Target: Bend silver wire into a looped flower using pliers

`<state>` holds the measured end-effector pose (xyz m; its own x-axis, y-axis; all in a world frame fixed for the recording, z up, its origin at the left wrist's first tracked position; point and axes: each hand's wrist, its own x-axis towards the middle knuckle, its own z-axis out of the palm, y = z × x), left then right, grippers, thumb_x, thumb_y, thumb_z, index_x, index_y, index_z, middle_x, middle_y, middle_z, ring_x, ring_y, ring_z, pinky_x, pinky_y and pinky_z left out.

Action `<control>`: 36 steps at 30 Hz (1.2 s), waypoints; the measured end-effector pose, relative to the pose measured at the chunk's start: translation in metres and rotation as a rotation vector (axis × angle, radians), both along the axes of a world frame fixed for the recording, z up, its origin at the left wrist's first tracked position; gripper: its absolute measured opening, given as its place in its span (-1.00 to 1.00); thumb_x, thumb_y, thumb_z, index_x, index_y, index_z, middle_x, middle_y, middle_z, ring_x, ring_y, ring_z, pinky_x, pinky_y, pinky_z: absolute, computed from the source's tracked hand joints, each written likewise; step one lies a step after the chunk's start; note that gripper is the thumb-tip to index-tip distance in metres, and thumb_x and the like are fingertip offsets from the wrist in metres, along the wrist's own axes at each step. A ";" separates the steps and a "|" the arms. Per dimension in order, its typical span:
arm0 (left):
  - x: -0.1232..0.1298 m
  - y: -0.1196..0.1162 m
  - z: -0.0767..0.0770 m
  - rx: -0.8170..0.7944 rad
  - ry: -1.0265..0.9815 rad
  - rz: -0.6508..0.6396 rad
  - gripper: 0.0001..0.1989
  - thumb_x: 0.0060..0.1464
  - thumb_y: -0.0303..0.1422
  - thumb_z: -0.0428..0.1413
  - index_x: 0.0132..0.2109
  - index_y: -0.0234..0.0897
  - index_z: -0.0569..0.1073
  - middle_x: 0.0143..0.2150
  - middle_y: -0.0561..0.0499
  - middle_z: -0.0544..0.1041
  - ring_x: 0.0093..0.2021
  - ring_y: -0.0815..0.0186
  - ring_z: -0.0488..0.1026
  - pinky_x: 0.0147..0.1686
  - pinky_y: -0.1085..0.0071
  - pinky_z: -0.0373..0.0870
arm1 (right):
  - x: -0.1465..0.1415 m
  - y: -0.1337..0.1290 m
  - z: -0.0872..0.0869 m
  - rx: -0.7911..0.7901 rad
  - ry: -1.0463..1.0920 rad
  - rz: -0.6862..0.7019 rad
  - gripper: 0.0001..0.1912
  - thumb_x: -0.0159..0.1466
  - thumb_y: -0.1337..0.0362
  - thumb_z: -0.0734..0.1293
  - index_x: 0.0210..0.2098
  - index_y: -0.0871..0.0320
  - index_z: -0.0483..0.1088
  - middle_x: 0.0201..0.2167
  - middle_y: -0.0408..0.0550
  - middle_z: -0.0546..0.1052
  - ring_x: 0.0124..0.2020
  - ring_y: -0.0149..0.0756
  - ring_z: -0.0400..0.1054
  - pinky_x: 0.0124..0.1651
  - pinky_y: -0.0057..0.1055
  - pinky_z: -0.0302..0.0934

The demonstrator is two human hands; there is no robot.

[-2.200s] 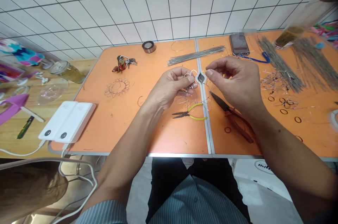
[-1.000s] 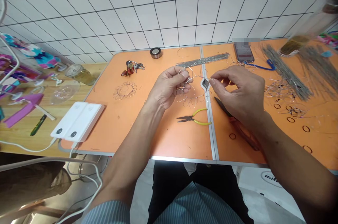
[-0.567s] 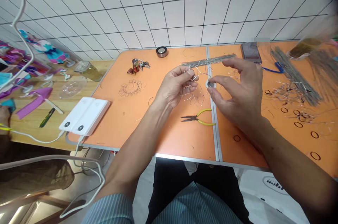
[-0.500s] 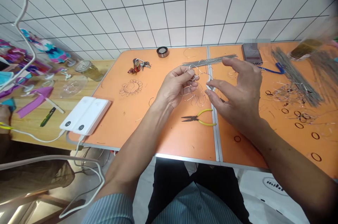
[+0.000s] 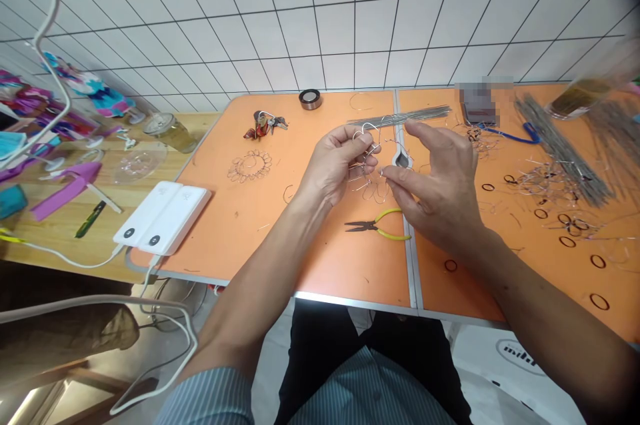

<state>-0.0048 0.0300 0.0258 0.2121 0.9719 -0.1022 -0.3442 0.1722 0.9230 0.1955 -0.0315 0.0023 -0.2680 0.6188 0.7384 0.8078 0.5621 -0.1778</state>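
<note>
My left hand (image 5: 345, 161) is closed, its thumb and fingertips pinching a piece of thin wire (image 5: 370, 126) bent into silvery loops. Close by on its right, my right hand (image 5: 435, 188) has thumb and index finger pressed together at the wire's edge, with the other fingers raised. Just beyond those fingertips shows a pale teardrop-shaped piece (image 5: 402, 157) with a dark centre, partly hidden. Yellow-handled pliers (image 5: 377, 225) lie on the orange table below the hands. A flower-like wire ring (image 5: 250, 165) rests to the left.
Straight wires (image 5: 400, 117) lie behind my hands, with a thicker bundle (image 5: 565, 151) at right. Black rings (image 5: 598, 261) and wire scraps are scattered there. A tape roll (image 5: 310, 99), keys (image 5: 267, 123), a phone (image 5: 477, 105) and a white power bank (image 5: 163, 217) stand around.
My right hand has shifted slightly left, closer to the left hand, and its thumb and index finger have come together. My left hand keeps hold of the wire, almost in place.
</note>
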 end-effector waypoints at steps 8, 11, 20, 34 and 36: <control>-0.001 0.000 0.001 0.026 0.000 0.008 -0.64 0.17 -0.22 0.54 -0.19 -0.21 0.51 -0.29 0.10 0.67 -0.44 0.49 0.56 -0.36 0.55 0.52 | 0.000 0.000 0.004 -0.066 -0.022 -0.018 -0.72 0.48 0.34 0.39 -0.07 -0.15 0.75 0.51 -0.09 0.54 0.44 0.24 0.42 0.40 0.34 0.31; -0.001 0.000 0.002 0.013 0.021 0.026 -0.60 0.14 -0.20 0.57 -0.19 -0.21 0.50 -0.30 0.11 0.67 -0.44 0.49 0.56 -0.36 0.55 0.52 | 0.002 0.001 0.002 -0.079 -0.025 -0.016 -0.69 0.46 0.37 0.39 -0.05 -0.15 0.74 0.53 -0.09 0.51 0.45 0.27 0.42 0.41 0.36 0.30; -0.005 0.004 0.006 0.027 0.004 0.065 -0.63 0.16 -0.23 0.56 -0.22 -0.21 0.51 -0.31 0.11 0.66 -0.43 0.49 0.56 -0.37 0.55 0.53 | 0.006 0.001 0.004 -0.044 -0.009 -0.001 -0.73 0.47 0.36 0.40 -0.05 -0.14 0.71 0.53 -0.03 0.52 0.46 0.25 0.43 0.40 0.34 0.33; -0.065 0.027 0.033 0.084 -0.095 0.335 -0.77 0.34 -0.36 0.43 -0.21 -0.19 0.52 -0.30 0.13 0.66 -0.39 0.49 0.57 -0.33 0.56 0.52 | 0.006 0.032 0.010 -0.389 -0.027 0.100 -0.84 0.43 0.27 0.45 -0.06 -0.03 0.71 0.06 0.05 0.73 0.04 0.08 0.63 0.10 0.07 0.46; -0.074 0.026 0.038 0.097 -0.112 0.386 -0.80 0.41 -0.38 0.36 -0.20 -0.21 0.51 -0.29 0.12 0.66 -0.32 0.47 0.63 -0.28 0.56 0.51 | -0.017 0.051 0.009 -0.521 -0.110 0.144 -0.85 0.42 0.29 0.45 -0.09 0.02 0.71 0.02 0.02 0.74 -0.04 -0.01 0.62 0.02 -0.06 0.40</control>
